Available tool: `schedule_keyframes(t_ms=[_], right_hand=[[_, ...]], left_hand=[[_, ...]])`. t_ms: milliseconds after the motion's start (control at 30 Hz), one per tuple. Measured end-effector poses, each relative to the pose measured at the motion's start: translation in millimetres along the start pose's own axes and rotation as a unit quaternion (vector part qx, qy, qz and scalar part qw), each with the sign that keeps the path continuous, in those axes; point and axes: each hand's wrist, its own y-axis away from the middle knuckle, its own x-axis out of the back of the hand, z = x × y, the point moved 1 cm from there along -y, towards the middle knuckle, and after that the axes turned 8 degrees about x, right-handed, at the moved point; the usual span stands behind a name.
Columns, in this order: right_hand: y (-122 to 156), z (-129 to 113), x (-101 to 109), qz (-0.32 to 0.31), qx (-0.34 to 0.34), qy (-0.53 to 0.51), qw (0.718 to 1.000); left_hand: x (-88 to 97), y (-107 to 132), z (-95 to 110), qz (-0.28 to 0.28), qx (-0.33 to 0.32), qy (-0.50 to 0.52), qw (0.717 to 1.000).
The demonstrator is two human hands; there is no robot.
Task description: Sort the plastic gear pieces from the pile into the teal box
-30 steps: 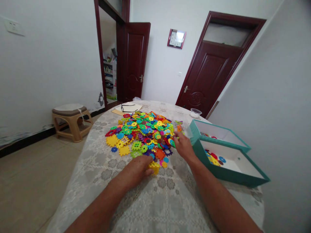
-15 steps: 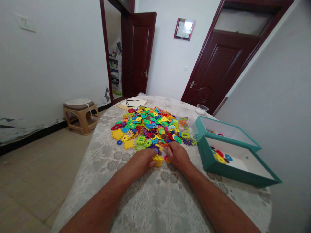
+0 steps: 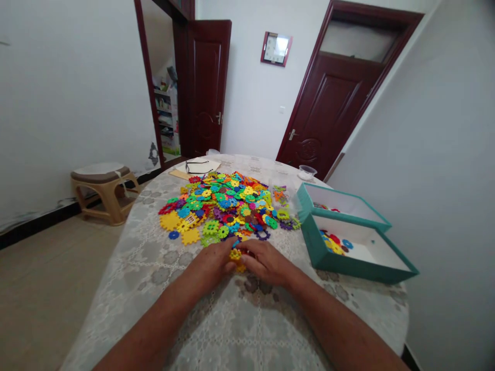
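Our left hand (image 3: 211, 264) and right hand (image 3: 266, 264) meet on the bench (image 3: 133, 273), fingers curled to grip a small yellow plastic piece (image 3: 236, 255) just below the big heap of pieces (image 3: 216, 206), and the next move calls for lifting it clear
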Motion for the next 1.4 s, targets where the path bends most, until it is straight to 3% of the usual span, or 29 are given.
schedule_keyframes(t_ms=[200,367,600,733,900,1067,1167,1267,1400], right_hand=[[-4,-2,-4,-0.029,-0.046,0.086,0.995],[1,-12,25,-0.062,-0.064,0.083,0.993],[34,-3,84,0.048,-0.139,0.028,0.989],[54,5,99,0.089,-0.195,0.036,0.976],[67,4,82,0.053,-0.19,-0.015,0.98],[69,-3,51,-0.022,-0.166,-0.153,0.974],[67,-4,28,-0.024,-0.177,-0.179,0.967],[65,-2,9,0.002,-0.207,-0.226,0.952],[62,1,-5,0.014,-0.25,-0.336,0.908]], left_hand=[[7.0,2,7,-0.001,-0.013,0.022,1.0],[15.5,8,16,-0.002,-0.01,0.049,0.999],[16.8,3,15,0.03,-0.023,0.063,0.997],[19.1,3,22,0.024,-0.014,0.063,0.998],[14.8,8,26,-0.029,-0.015,0.045,0.998],[0.7,12,34,-0.07,-0.049,-0.072,0.994],[-5.2,14,38,-0.09,-0.043,-0.116,0.988],[-8.9,16,37,-0.066,-0.048,-0.109,0.991],[-15.4,17,36,-0.025,-0.093,-0.084,0.992]])
